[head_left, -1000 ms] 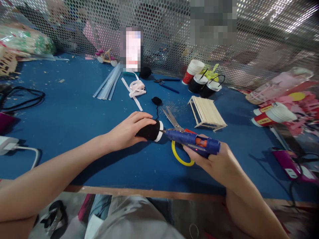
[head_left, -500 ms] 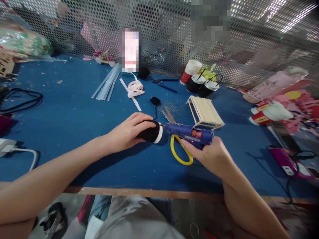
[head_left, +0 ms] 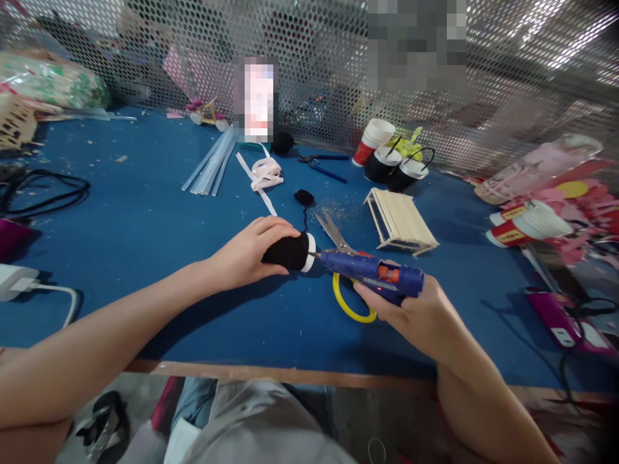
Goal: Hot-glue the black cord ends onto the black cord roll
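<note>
On blue worktop (head_left: 145,225): gluing black-wrapped cup (head_left: 290,252).
Left hand (head_left: 246,254) gripping cup; right hand (head_left: 411,312) clasping glue gun (head_left: 372,274) (nozzle touching rim).

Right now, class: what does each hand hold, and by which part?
The left hand grips a black-wrapped cup around its side, lying on the table. The right hand holds a blue glue gun by its handle, nozzle at the cup's white rim.
</note>
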A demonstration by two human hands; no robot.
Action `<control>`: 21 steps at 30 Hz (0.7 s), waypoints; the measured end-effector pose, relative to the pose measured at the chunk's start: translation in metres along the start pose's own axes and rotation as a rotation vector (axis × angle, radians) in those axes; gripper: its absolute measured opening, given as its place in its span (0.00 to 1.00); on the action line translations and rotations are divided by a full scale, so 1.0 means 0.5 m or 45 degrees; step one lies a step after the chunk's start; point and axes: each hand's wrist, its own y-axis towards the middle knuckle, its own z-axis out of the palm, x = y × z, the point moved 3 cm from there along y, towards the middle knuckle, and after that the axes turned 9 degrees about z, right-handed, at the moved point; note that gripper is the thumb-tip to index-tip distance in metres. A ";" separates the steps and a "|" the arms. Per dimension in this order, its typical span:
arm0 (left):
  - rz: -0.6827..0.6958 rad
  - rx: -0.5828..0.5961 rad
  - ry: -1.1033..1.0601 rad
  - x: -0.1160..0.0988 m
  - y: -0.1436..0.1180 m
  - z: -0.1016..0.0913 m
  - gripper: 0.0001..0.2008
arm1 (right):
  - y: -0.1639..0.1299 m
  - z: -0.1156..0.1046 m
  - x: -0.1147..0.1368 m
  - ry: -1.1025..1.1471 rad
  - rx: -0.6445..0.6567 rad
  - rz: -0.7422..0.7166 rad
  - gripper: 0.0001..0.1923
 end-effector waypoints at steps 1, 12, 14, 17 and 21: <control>-0.019 -0.004 -0.013 0.001 0.000 -0.001 0.26 | -0.001 0.001 0.003 -0.002 0.008 -0.046 0.09; -0.137 -0.008 -0.087 0.004 0.002 -0.004 0.26 | 0.000 0.004 -0.001 0.051 0.010 0.035 0.09; -0.125 -0.012 -0.102 0.003 0.001 -0.002 0.26 | 0.004 0.000 -0.006 0.068 -0.040 0.152 0.11; -0.075 -0.030 -0.097 0.000 0.001 0.004 0.26 | 0.013 -0.008 -0.011 0.072 -0.083 0.222 0.12; -0.039 -0.081 -0.072 -0.001 0.002 0.011 0.27 | 0.034 -0.022 -0.024 0.224 -0.104 0.192 0.13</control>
